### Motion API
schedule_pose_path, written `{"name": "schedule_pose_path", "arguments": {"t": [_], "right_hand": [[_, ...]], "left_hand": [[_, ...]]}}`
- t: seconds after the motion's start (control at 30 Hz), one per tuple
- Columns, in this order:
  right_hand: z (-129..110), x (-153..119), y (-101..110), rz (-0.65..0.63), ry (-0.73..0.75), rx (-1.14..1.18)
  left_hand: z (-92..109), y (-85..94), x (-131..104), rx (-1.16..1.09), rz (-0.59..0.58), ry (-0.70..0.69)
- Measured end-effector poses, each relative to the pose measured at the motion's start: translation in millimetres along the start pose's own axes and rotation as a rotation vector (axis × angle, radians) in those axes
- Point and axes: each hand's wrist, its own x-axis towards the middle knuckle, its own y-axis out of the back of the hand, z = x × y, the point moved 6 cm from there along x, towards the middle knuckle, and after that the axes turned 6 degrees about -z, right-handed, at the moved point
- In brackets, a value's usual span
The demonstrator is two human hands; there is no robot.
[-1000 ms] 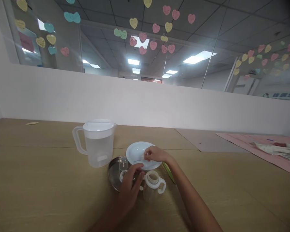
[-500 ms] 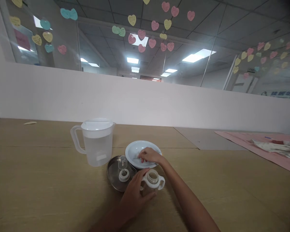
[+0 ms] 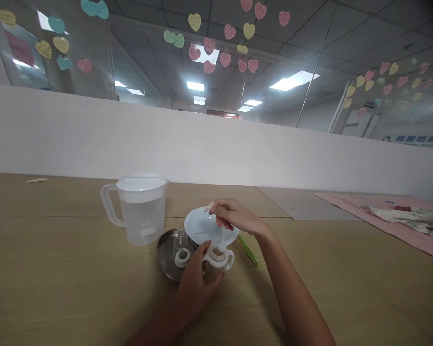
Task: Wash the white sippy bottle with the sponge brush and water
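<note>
My left hand (image 3: 197, 283) is closed around a clear baby bottle (image 3: 213, 273), which stands upright with its cap off and has white side handles. Above its mouth, the fingers of my right hand (image 3: 234, 214) pinch a thin, pale, straw-like piece (image 3: 223, 234). Its lower end is at the bottle's opening; whether it is inside is hard to tell. Just behind the bottle is a white bowl (image 3: 193, 225), with a thin line visible inside. A round metal tray (image 3: 165, 263) to the left holds a white nipple ring (image 3: 182, 258) and a clear dome cap (image 3: 181, 239).
A lidded translucent pitcher (image 3: 142, 216) of water stands behind the tray. Beside the bowl lies a green-handled tool (image 3: 250, 252). Far right, a pink cloth (image 3: 350, 204) carries pale crumpled items. A white wall (image 3: 202, 149) bounds the table at the back.
My right hand has risen out of the bowl with the straw-like piece and brought it over the bottle mouth. The left hand still holds the bottle. The green-handled tool has come into view.
</note>
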Motion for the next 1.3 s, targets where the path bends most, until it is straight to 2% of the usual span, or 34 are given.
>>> {"name": "schedule_pose_path", "arguments": {"t": [0.1,0.2,0.47,0.63,0.73,0.8,0.87,1.0,1.17,1.23,1.3], "right_hand": [[-4,-5,-9,-0.106,-0.015,-0.082],[-6,-5,-14,-0.141,-0.008,-0.149],[-8,-5,-9,-0.039,0.027,-0.146],[-1,-1,-11,-0.092,-0.001,-0.157],[1,-2,-15,-0.164,-0.007,-0.153],[2,-3,-17,-0.212,-0.032,-0.183],[7,-5,-20,-0.283,-0.098,-0.246],[23,-9,-21,-0.386,-0.282,-0.36],[30,-11,-13,-0.304,-0.298,-0.319],[27,-13,-9,-0.261,-0.278,-0.314],[22,-12,-3,-0.177,-0.235,-0.343]], "left_hand": [[1,2.0,2,0.013,0.019,-0.009],[4,1.9,3,0.02,0.002,-0.007],[2,1.4,2,0.04,0.022,-0.048],[9,7.9,0,0.014,0.002,-0.021],[7,28.4,1,0.042,0.164,-0.026],[-1,45.6,4,0.101,0.316,-0.001],[-16,57.1,10,0.178,0.375,0.08],[-40,60.5,21,0.369,0.229,0.259],[-44,57.0,24,0.502,0.07,0.284],[-41,59.9,24,0.456,0.086,0.26],[-35,66.9,23,0.395,0.176,0.209]]}}
